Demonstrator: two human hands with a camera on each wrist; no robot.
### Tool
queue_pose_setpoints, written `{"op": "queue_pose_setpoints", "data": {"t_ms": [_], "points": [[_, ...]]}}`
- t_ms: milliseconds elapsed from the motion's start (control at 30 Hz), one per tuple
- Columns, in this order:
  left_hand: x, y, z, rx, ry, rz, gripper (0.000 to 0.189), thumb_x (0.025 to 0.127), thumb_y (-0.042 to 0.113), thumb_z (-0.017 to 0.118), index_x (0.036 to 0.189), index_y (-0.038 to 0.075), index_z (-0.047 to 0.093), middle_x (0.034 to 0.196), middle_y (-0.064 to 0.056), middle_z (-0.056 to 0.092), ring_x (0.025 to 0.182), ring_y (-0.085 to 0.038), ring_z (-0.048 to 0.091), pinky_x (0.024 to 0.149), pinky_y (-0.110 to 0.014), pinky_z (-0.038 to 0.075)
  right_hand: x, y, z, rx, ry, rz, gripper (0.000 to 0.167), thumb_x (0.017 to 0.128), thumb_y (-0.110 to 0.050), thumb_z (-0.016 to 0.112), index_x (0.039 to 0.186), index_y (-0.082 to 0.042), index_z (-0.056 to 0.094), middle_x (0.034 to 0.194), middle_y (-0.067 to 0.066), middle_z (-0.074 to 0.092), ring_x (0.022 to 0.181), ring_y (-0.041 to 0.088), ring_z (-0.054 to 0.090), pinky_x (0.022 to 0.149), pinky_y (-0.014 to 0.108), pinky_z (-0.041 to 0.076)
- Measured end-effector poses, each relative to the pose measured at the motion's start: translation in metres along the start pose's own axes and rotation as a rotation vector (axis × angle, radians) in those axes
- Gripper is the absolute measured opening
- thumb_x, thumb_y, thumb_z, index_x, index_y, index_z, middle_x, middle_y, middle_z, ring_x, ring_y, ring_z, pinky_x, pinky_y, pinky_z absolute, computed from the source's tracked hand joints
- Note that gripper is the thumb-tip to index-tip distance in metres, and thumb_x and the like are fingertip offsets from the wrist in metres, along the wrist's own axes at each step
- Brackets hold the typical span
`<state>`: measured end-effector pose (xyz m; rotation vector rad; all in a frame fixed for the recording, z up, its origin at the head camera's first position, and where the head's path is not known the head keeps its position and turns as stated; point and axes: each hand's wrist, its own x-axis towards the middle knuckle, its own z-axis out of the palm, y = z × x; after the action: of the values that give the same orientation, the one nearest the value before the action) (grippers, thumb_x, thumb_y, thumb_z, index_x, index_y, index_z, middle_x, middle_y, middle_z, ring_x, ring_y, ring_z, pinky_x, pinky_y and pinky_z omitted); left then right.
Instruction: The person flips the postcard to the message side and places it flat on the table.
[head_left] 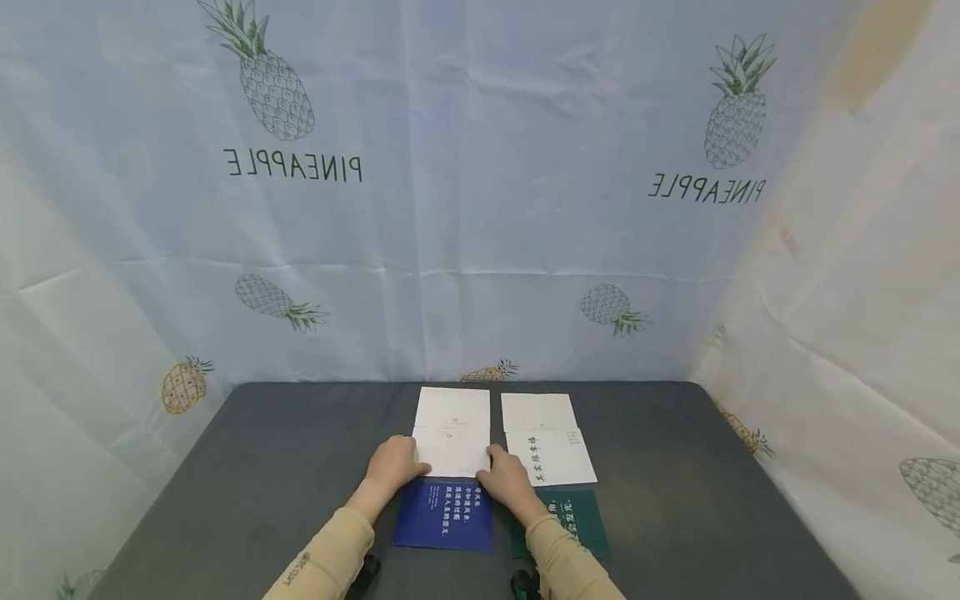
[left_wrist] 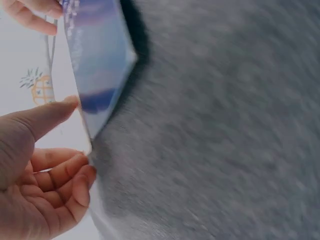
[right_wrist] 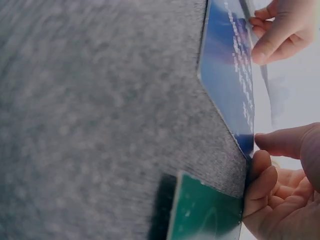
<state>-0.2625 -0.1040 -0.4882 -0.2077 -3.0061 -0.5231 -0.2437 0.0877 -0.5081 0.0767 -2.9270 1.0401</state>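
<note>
Pineapple-printed cloth (head_left: 517, 167) hangs behind a dark grey table (head_left: 300, 442). Leftmost, the left hand (head_left: 393, 464) pinches white paper (head_left: 452, 454) at its near-left corner, thumb against curled fingers; it lies just beyond a blue card (head_left: 438, 529). Its near-right corner is pinched likewise by the right hand (head_left: 506, 479). Farther right, a lettered card (head_left: 562, 461) separates cream (head_left: 538, 411) and green cards (head_left: 590, 533).

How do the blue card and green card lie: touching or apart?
Apart. The head view shows a strip of dark table between the blue card and the green card.
</note>
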Motion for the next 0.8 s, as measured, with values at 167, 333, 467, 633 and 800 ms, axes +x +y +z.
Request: {"op": "queue_pose_setpoints", "data": {"t_ms": [167,333,467,633,800], "points": [[0.002,0.007,-0.004,-0.006,0.029,-0.006,0.034,0.071,0.02,0.076,0.088,-0.007,0.065,0.075,-0.016,0.062,0.063,-0.026,0.058,0.06,-0.04,0.049,0.002,-0.003,-0.004,0.042,-0.014,0.022,0.049,0.081,-0.016,0.066,0.121,0.009,0.053,0.106,0.027,0.065,0.095,0.038,0.064,0.081,0.049,0.051],[0.004,0.024,-0.009,-0.024,0.067,0.05,0.033,0.073,0.021,0.075,0.09,-0.005,0.065,0.077,-0.017,0.063,0.067,-0.028,0.061,0.061,-0.041,0.05,0.003,-0.003,-0.015,0.104,0.006,0.037,0.053,0.083,-0.02,0.065,0.126,0.008,0.05,0.067,0.01,0.062,0.056,0.018,0.055,0.052,0.03,0.044],[0.005,0.041,-0.011,-0.056,0.11,0.098,0.032,0.074,0.022,0.075,0.091,-0.004,0.066,0.079,-0.016,0.065,0.067,-0.028,0.062,0.061,-0.039,0.05,0.003,0.001,-0.031,0.163,0.026,0.026,0.051,0.084,-0.022,0.063,0.126,0.006,0.051,0.06,0.003,0.056,0.047,0.01,0.044,0.045,0.025,0.035],[0.004,0.061,-0.01,-0.151,0.178,0.133,0.03,0.075,0.019,0.073,0.094,-0.003,0.067,0.082,-0.017,0.067,0.072,-0.029,0.064,0.065,-0.038,0.051,0.003,0.017,-0.051,0.141,0.018,0.059,0.05,0.086,-0.028,0.063,0.125,0.001,0.053,0.078,0.009,0.064,0.057,0.013,0.05,0.05,0.027,0.04],[0.003,0.08,0.001,-0.274,0.117,0.141,0.033,0.077,0.018,0.071,0.099,-0.005,0.065,0.084,-0.017,0.067,0.071,-0.027,0.063,0.069,-0.039,0.052,0.0,0.04,-0.071,0.081,-0.007,0.106,0.05,0.086,-0.03,0.062,0.124,0.002,0.053,0.092,0.014,0.065,0.068,0.016,0.056,0.058,0.03,0.044]]}}
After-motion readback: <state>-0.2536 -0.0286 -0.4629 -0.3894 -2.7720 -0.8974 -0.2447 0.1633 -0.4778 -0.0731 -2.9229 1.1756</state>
